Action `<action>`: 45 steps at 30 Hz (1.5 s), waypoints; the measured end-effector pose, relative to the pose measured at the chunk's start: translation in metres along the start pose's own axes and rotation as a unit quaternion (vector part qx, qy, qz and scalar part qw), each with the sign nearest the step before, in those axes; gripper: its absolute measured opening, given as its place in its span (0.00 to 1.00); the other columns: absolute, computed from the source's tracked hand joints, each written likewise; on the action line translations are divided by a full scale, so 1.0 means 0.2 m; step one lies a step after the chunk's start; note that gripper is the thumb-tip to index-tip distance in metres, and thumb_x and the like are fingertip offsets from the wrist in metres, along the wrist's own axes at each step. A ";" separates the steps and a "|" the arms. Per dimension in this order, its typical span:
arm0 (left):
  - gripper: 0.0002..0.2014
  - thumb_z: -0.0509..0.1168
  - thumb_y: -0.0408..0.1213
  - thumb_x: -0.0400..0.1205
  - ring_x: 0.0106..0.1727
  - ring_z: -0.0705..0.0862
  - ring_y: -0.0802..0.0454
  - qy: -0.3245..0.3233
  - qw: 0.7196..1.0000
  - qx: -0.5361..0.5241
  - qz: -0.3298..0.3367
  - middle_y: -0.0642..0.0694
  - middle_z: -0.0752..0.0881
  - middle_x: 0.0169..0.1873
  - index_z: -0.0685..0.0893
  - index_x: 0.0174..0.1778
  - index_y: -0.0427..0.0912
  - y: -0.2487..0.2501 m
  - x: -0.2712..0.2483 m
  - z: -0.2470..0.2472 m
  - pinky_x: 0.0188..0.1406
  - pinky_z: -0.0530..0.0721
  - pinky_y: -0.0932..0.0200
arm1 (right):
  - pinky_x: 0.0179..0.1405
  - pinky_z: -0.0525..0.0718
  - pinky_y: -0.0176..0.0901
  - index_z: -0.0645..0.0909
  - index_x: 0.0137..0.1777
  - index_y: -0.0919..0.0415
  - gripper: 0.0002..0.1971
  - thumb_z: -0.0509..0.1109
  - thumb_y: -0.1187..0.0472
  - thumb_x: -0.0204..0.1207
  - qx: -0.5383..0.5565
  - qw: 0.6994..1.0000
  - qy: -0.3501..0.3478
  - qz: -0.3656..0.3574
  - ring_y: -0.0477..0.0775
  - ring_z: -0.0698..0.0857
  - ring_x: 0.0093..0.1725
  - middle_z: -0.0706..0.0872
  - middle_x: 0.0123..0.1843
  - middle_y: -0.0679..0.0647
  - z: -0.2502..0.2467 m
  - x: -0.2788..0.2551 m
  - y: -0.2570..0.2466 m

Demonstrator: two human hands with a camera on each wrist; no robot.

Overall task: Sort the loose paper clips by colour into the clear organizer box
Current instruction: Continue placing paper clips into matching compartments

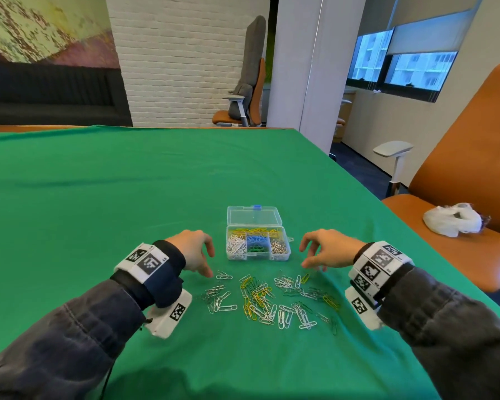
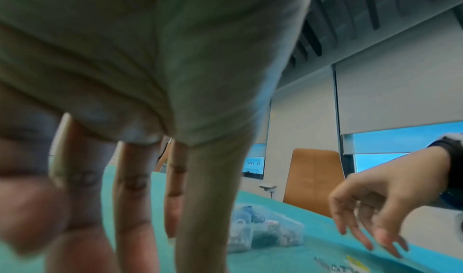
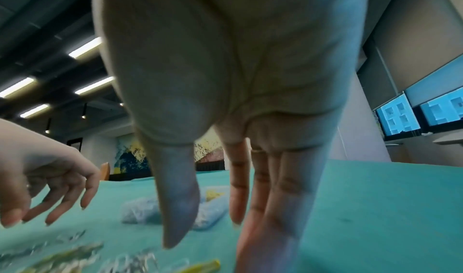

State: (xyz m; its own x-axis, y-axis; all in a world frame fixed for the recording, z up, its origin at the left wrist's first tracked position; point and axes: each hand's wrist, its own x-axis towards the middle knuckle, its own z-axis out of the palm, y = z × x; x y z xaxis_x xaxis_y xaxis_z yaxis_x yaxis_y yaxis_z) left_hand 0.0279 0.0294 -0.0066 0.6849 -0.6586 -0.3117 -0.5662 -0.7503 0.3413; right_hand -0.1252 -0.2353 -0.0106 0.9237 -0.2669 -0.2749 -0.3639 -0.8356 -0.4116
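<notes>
Left hand: the left hand [image 1: 195, 252] hangs palm down over the green cloth [image 1: 127, 197], fingers loosely spread and pointing down, holding nothing; its fingertips [image 2: 172, 229] are near the left edge of the clip scatter, and contact with the cloth cannot be told.
Right hand: the right hand [image 1: 328, 249] mirrors it on the other side, fingers relaxed and drooping, nothing between them; its fingertips sit just above the scatter's far right edge.
Loose clips: the loose paper clips [image 1: 272, 301] lie flat on the cloth between the two wrists, nearer the person than the box. White, silver, yellow and a few green ones are mixed. Their long axes run every way, with no common direction; many overlap.
Organizer box: the clear organizer box [image 1: 258, 245] stands just beyond the scatter, between the two hands, long side running left to right.
Lid: the lid [image 1: 254, 216] is folded back flat on the far side, a blue latch [image 1: 256, 207] at its far edge.
Compartments: yellow clips in the far row; white ones at near left; blue in the middle with green in front of them; silver at near right.
Far right: an orange chair [image 1: 456, 174] holds a crumpled white bag [image 1: 452, 219].
</notes>
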 end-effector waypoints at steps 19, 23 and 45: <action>0.17 0.78 0.37 0.72 0.33 0.87 0.53 -0.081 0.990 -0.115 0.018 0.44 0.89 0.38 0.79 0.50 0.40 0.18 -0.05 0.16 0.33 0.86 0.63 | 0.33 0.87 0.43 0.76 0.50 0.63 0.14 0.76 0.58 0.74 0.178 0.982 -0.052 0.031 0.54 0.90 0.30 0.91 0.35 0.57 0.12 -0.19 -0.02; 0.16 0.77 0.39 0.74 0.31 0.87 0.53 -0.135 0.989 -0.061 0.003 0.44 0.91 0.36 0.80 0.49 0.36 0.09 -0.12 0.15 0.32 0.86 0.62 | 0.30 0.88 0.43 0.73 0.47 0.67 0.13 0.74 0.60 0.77 0.153 0.975 -0.140 0.079 0.57 0.88 0.28 0.91 0.36 0.64 0.11 -0.30 0.06; 0.12 0.67 0.43 0.83 0.41 0.80 0.53 -0.054 0.998 0.031 0.000 0.47 0.82 0.45 0.81 0.57 0.39 0.18 0.01 0.17 0.35 0.77 0.66 | 0.33 0.87 0.35 0.76 0.50 0.66 0.06 0.69 0.65 0.80 0.338 0.917 -0.213 -0.015 0.54 0.90 0.35 0.89 0.41 0.61 0.36 -0.24 -0.09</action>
State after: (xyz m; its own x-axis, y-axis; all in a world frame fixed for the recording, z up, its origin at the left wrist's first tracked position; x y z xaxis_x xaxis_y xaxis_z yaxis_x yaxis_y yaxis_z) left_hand -0.0069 -0.0005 -0.0255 0.6333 -0.6587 -0.4062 -0.5961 -0.7500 0.2867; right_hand -0.1722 -0.1724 -0.0518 0.8562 0.0840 -0.5097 -0.4630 -0.3129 -0.8293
